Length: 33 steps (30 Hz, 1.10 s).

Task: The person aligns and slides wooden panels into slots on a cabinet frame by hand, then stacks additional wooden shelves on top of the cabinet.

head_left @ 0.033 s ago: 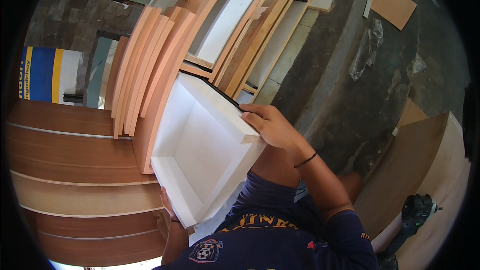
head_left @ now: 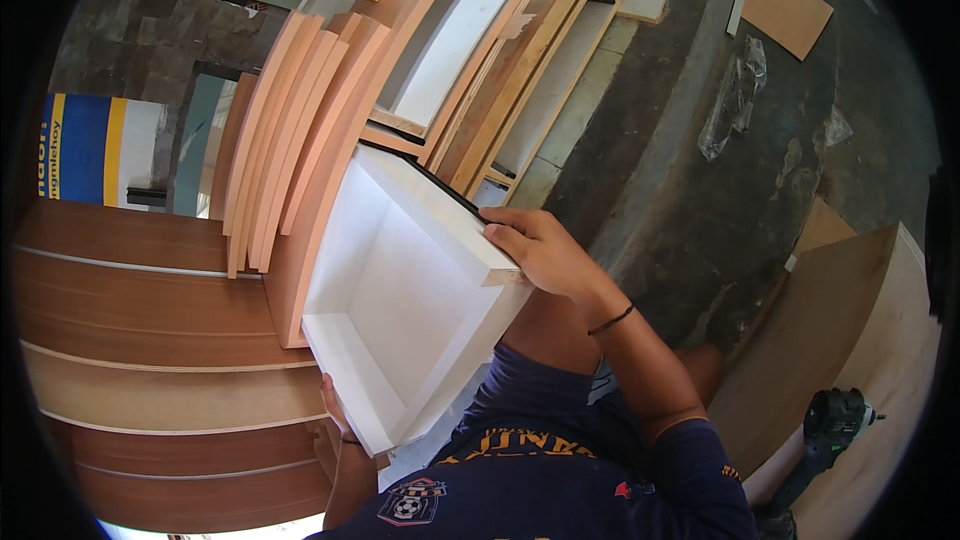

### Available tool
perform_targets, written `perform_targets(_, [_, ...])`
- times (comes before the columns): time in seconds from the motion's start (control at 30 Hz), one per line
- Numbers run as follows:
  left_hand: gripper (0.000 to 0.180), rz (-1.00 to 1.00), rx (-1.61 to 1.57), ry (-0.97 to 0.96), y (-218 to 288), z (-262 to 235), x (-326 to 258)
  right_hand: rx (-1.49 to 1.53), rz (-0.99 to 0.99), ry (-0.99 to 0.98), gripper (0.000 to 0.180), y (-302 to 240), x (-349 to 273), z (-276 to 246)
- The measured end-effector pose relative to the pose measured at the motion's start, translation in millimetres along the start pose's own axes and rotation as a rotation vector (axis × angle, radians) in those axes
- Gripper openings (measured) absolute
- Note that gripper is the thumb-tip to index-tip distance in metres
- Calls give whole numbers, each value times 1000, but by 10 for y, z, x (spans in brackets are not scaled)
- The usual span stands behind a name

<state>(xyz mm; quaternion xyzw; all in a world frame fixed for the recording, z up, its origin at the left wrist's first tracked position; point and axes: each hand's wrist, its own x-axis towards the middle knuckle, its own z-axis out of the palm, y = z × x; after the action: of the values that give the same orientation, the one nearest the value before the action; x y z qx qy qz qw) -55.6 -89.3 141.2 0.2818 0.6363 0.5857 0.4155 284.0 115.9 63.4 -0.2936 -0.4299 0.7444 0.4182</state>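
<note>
A white box-shaped drawer (head_left: 410, 280) stands partly out of a peach-coloured cabinet (head_left: 305, 250) in front of me, its inside bare. My right hand (head_left: 545, 248) holds the drawer's right wall near its front corner, thumb on top and fingers over the outer side. Beneath those fingers a black drawer slide (head_left: 435, 180) runs along that side into the cabinet. At the left front corner my left hand (head_left: 336, 408) grips the drawer's outer side. Its fingers are partly hidden behind the drawer wall.
Peach boards (head_left: 290, 140) lean on the cabinet's left. Beyond sits another white drawer (head_left: 450, 30). Brown panels (head_left: 150, 310) are stacked at left. At lower right a cordless driver (head_left: 825, 440) rests on a plywood panel (head_left: 870, 370). Clear plastic wrap (head_left: 735, 100) lies on the dark floor.
</note>
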Motion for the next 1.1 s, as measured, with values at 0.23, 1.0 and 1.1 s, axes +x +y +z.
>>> perform_targets(0.23, [68,-27,-41,31,-16,88,-20,-6,-34,46,40,60,24,-28])
perform_targets(1.0, [81,73,-328,-201,-493,-247,-93,-89,-98,-29,55,83,122,-593])
perform_targets(1.1, [90,84,-208,-159,-605,-201,-38,-100,-65,-67,59,74,164,-1055])
